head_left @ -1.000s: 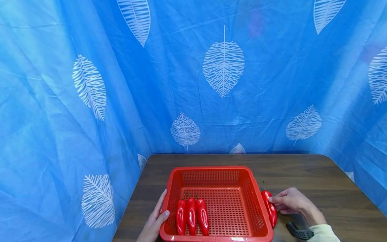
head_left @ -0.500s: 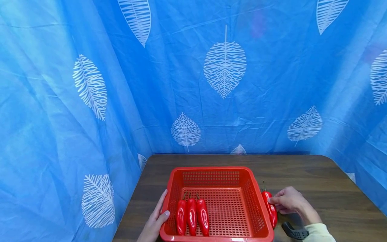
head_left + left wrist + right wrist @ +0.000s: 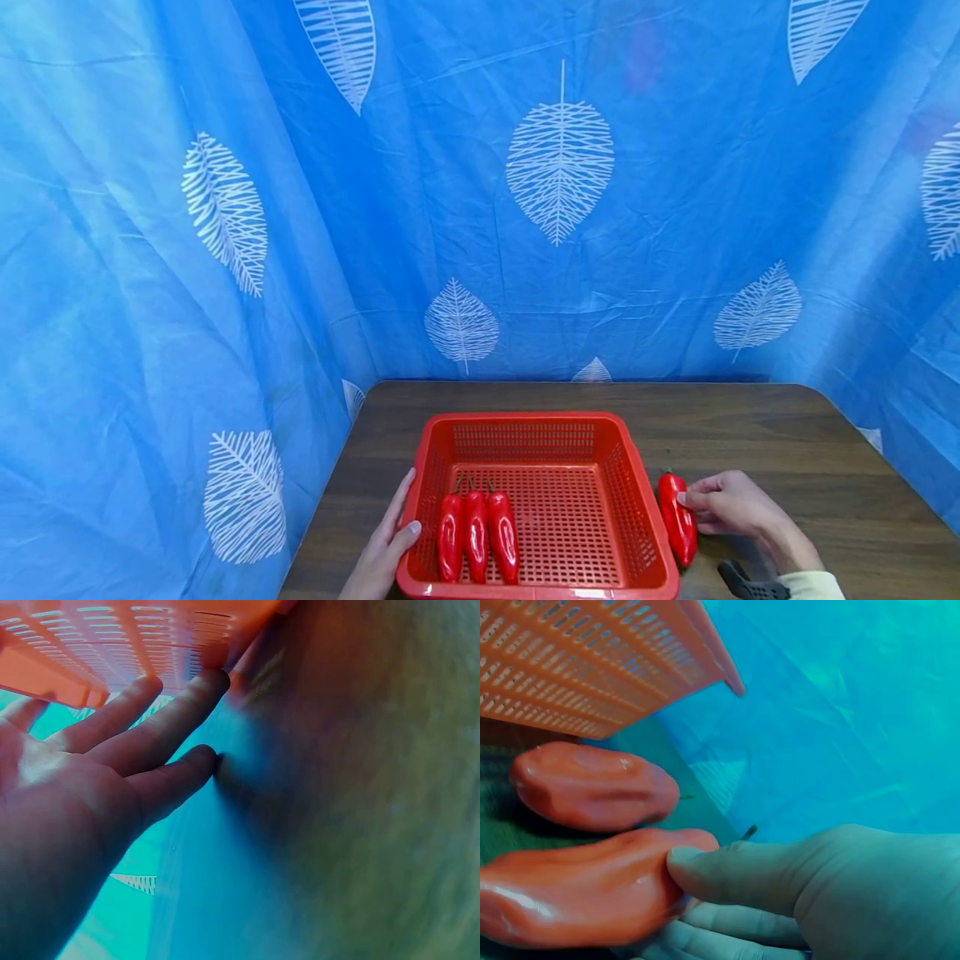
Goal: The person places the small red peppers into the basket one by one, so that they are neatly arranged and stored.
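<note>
Three peppers (image 3: 476, 537): laid side by side in the left part of the red basket (image 3: 521, 417), stems pointed to its far end.
Held pepper (image 3: 677, 528): found just right of the basket, outside it; whether it is fully borne by the worktop (image 3: 757, 429) cannot be told.
Right grip (image 3: 731, 504): closed across the held pepper, spread only as wide as its body; the thumb is laid on top near the stem end, the fingers tucked along the other side.
Neighbour pepper (image 3: 592, 787): seen in the right wrist view between the basket and the held pepper; mostly hidden from the head camera.
Left grip (image 3: 384, 542): rested against the basket's left side, fingers nearly straight, thumb by the rim; no pepper is held.
Weight: judged light, from the slim body.
Skin: smooth and glossy, so some slip is to be expected; even, moderate pressure is called for.
Firmness: probably fairly stiff; real or moulded cannot be told, so hard squeezing is best avoided.
Stem (image 3: 750, 832): thin, judged the weakest part, and not to be pulled on.
Best hold: to be taken across the thick body below the stem; nearer the middle, the tapered end would be kept from dipping.
</note>
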The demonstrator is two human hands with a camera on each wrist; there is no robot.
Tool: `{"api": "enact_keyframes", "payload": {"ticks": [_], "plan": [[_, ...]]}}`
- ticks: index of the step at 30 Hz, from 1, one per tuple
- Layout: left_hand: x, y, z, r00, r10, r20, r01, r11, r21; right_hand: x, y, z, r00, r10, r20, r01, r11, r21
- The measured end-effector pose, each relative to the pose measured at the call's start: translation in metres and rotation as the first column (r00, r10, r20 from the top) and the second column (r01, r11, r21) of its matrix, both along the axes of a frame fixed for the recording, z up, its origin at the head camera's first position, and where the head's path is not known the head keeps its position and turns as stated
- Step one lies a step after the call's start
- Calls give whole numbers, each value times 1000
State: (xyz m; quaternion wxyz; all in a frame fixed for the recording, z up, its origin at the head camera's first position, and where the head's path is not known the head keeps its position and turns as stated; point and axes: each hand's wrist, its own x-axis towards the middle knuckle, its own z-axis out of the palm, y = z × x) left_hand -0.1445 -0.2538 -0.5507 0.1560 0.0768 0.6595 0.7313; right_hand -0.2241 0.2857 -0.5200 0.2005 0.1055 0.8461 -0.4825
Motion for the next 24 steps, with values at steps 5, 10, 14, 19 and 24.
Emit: {"api": "enact_keyframes", "payload": {"ticks": [5, 10, 14, 19, 24], "plan": [[0, -2, 0, 999, 10, 31, -10, 1000, -2, 4, 10, 0, 1000, -11, 23, 12, 999, -43], [0, -1, 0, 1000, 8, 15, -8, 1000, -5, 7, 19, 6, 1000, -4, 4, 5, 992, -127], [0, 0, 0, 1000, 6, 12, -6, 1000, -8, 10, 26, 16, 1000, 24, -12, -26, 979, -201], [0, 1, 1, 1000, 3, 10, -3, 1000, -4, 11, 26, 31, 998, 34, -48, -44, 974, -223], [1, 1, 2, 1000, 1, 7, -1, 1000, 0, 13, 25, 41, 995, 56, -89, -76, 968, -239]]}}
